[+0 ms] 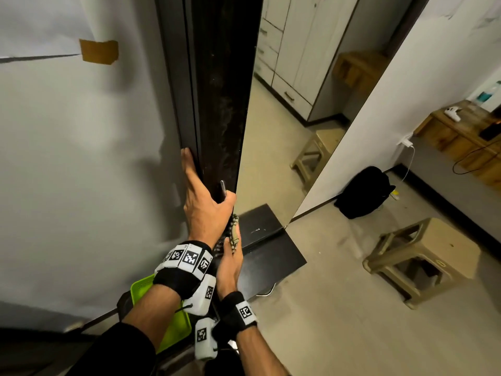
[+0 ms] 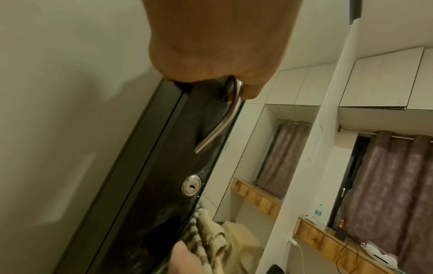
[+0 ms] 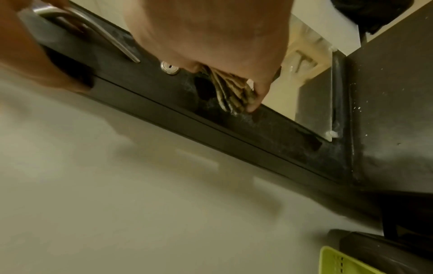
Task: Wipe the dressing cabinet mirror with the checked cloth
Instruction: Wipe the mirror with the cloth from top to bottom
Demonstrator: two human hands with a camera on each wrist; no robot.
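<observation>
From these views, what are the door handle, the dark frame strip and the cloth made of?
Door handle: looks like brushed metal, with a dull silver sheen. Dark frame strip: probably laminate or painted board, near-black and smooth, smeared with pale dust; the core cannot be told. Checked cloth: soft woven fabric, beige and dark checks, bunched in folds in the right hand.

- The mirror (image 1: 273, 147) I face is smooth, glossy glass.
- Its door frame (image 1: 225, 104) is dark, matt and dusty, with pale smears.
- The handle (image 2: 222, 120) and lock (image 2: 191, 187) under my left hand look like brushed metal.
- The checked cloth (image 3: 234, 92) in my right hand is soft, coarse woven fabric.
- The stool (image 1: 423, 256) looks like dull beige plastic.
</observation>
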